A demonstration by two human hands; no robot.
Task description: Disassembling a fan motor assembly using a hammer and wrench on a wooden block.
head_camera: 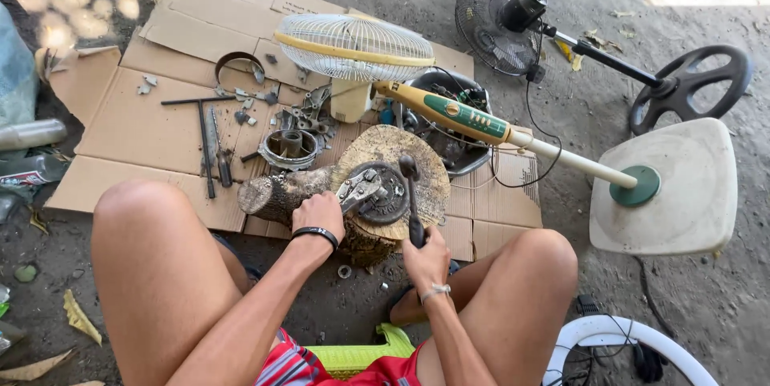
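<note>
Evidently heavy and rigid, the dark metal motor part point(385, 193) lies on a stump point(393, 153). Left hand point(318, 213), fingers closed, steadies it with pliers point(358, 189) at its rim; right hand point(425, 258) grips a hammer point(411, 197) by the handle's end.

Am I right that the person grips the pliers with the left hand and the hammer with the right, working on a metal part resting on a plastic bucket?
Not quite: the head view shows the metal part resting on a wooden stump, not a bucket. The left hand does grip the pliers, the right hand the hammer.
</note>
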